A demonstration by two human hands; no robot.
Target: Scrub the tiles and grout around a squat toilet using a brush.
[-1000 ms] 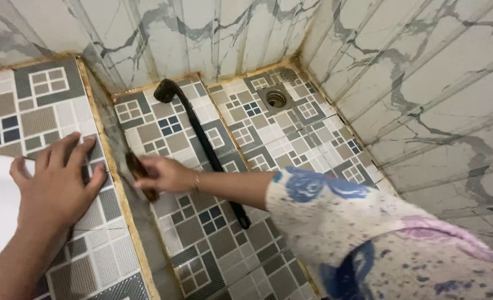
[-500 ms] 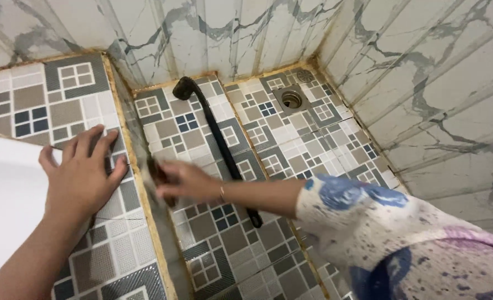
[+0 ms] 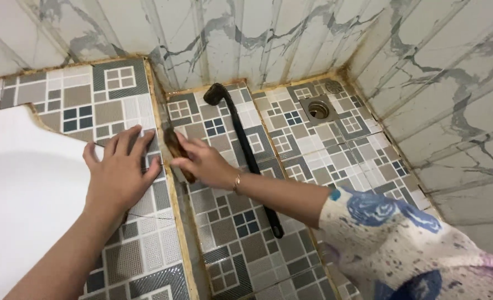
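Note:
My right hand (image 3: 204, 162) grips a dark brown scrubbing brush (image 3: 177, 151) and presses it against the narrow vertical face of the tiled step (image 3: 175, 183), just below the raised ledge's edge. My left hand (image 3: 119, 172) lies flat, fingers spread, on the patterned tiles of the raised ledge (image 3: 141, 250) right beside the brush. A bracelet sits on my right wrist. My right sleeve (image 3: 402, 244) is white with blue and purple print.
A black pipe (image 3: 247, 150) with a bent end lies diagonally across the lower patterned floor. A square floor drain (image 3: 318, 109) sits in the far corner. Marble-look wall tiles (image 3: 424, 66) enclose the back and right. A white fixture (image 3: 18, 200) fills the left.
The view has shifted, so everything sits further right in frame. My right hand and the brush have moved along the step face toward the far wall. My left hand stays flat on the ledge.

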